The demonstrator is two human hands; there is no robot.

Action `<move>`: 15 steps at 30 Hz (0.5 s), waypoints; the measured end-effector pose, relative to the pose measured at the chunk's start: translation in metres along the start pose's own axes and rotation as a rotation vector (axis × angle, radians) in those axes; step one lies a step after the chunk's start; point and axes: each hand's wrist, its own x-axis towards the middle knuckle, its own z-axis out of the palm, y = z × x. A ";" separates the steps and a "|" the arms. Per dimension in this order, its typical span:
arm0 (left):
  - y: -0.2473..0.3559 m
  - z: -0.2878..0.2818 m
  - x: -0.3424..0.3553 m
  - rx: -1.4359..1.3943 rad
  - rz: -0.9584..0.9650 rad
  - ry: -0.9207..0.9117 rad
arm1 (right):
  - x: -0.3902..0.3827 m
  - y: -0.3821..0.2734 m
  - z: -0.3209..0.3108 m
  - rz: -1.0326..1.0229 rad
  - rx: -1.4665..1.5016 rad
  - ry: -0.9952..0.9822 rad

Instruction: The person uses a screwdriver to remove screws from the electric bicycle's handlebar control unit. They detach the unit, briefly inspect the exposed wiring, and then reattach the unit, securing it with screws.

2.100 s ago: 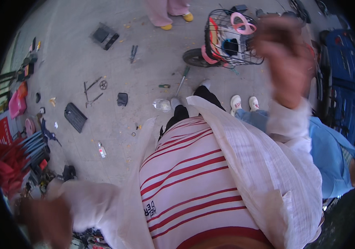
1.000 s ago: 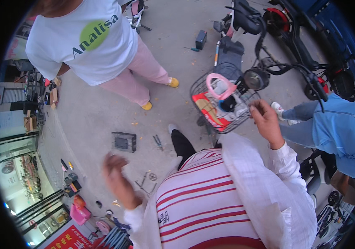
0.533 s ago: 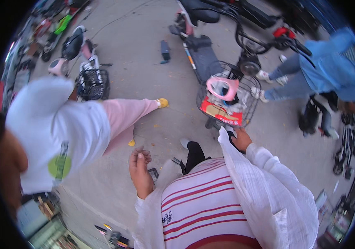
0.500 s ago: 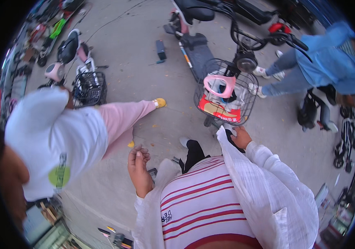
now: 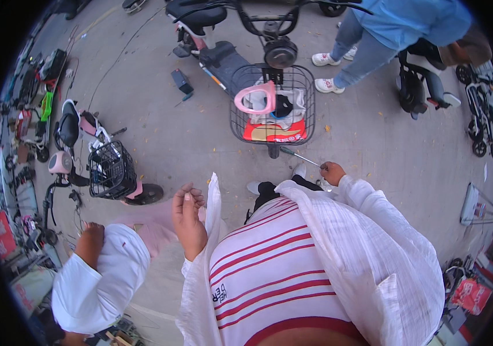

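Note:
My right hand (image 5: 333, 173) is closed at the end of a slim screwdriver (image 5: 304, 158). The tool's metal shaft runs from my fingers toward a dark green handle end, which points away to the left, just below the scooter's basket. Raised at my left side, my left hand (image 5: 188, 220) holds nothing, its fingers loosely bent and apart. Straight ahead stands an electric scooter (image 5: 281, 53) with a black wire basket (image 5: 314, 109). Inside the basket lie a pink ring-shaped plastic part (image 5: 269, 95), some cloth and a red package (image 5: 292, 131).
A person in a white top (image 5: 108, 268) is close on my left. Another in a blue top (image 5: 413, 23) stands at the far right. A pink scooter with a black basket (image 5: 113, 170) is parked left. A dark box (image 5: 182, 82) lies on the concrete; more scooters line both sides.
My view has shifted, and the scooter now appears farther left. The person in white has moved lower and nearer my left side. The screwdriver at my right hand has come into sight.

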 end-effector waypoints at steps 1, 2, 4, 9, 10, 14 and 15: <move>-0.001 0.006 -0.002 0.051 0.001 -0.016 | -0.006 0.011 0.005 -0.011 0.016 0.028; 0.000 0.016 -0.004 0.061 0.007 -0.037 | -0.006 0.020 0.009 -0.033 0.030 0.059; 0.001 0.040 -0.007 0.080 0.022 -0.081 | -0.004 0.042 0.007 -0.052 0.046 0.091; 0.002 0.111 -0.026 0.188 0.008 -0.150 | -0.014 0.110 -0.012 -0.036 0.074 0.099; 0.000 0.122 -0.030 0.215 0.003 -0.160 | -0.017 0.127 -0.016 0.019 0.095 0.076; -0.007 0.177 -0.024 0.224 0.025 -0.289 | -0.009 0.241 -0.003 0.162 0.118 0.092; -0.012 0.187 -0.024 0.232 0.012 -0.302 | -0.016 0.240 -0.012 0.269 0.260 0.096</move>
